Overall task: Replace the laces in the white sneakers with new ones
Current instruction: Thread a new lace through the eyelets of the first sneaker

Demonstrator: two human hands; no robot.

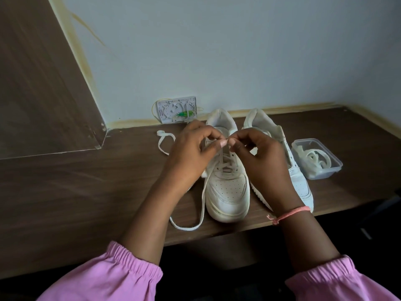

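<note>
Two white sneakers stand side by side on the brown table [86, 187], toes toward me. Over the upper eyelets of the left sneaker [227, 187], my left hand [191, 157] and my right hand [262, 157] meet fingertip to fingertip, both pinching a white lace [202, 203]. That lace runs down the shoe's left side and loops on the table near its front edge. The right sneaker [301, 181] is partly hidden behind my right hand. A second loose lace [161, 142] lies on the table to the left of my left hand.
A clear plastic box [316, 157] holding coiled white laces sits right of the sneakers. A small white plastic panel [176, 108] with a green part leans on the wall behind. A dark wooden board [43, 83] rises at left. The table's front edge is close to the shoe toes.
</note>
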